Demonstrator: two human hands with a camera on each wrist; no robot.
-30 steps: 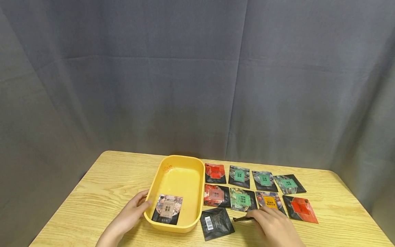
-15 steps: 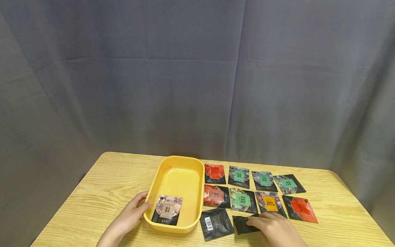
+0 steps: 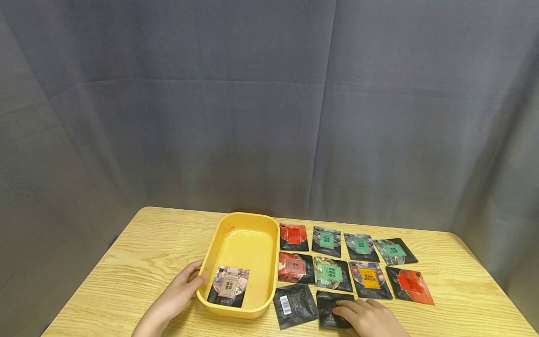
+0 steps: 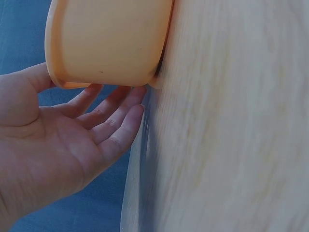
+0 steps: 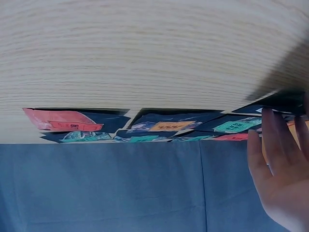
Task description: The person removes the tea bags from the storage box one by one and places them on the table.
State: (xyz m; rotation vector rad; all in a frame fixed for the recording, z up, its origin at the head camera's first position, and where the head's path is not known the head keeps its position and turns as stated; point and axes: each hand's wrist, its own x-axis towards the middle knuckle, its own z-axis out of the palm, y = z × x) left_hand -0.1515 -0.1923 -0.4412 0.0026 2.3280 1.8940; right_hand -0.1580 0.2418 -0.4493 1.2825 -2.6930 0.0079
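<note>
My left hand [image 3: 180, 291] holds the left side of a yellow plastic tray [image 3: 275, 281]. Its thumb lies on the rim, and in the left wrist view the fingers [image 4: 123, 130] reach along the outer wall. Inside the tray lies a flower-patterned sachet [image 3: 229, 285] with a pinkish label. At the front, my right hand [image 3: 370, 318] rests its fingertips on a black sachet [image 3: 326, 306], which lies flat, dark plain side up. In the right wrist view the fingers look fairly straight. Beside it is another black sachet [image 3: 294, 306], showing a barcode.
Several sachets lie face up in two rows right of the tray, among them a red-labelled one [image 3: 409, 283], an orange-labelled one [image 3: 370, 280] and a green-labelled one [image 3: 332, 274]. The wooden table [image 3: 139, 248] ends at a grey curtain [image 3: 236, 140].
The black sachet at my right hand has gone from tilted up between the fingers to flat on the table. The right hand has lowered slightly; the left hand and tray stay put.
</note>
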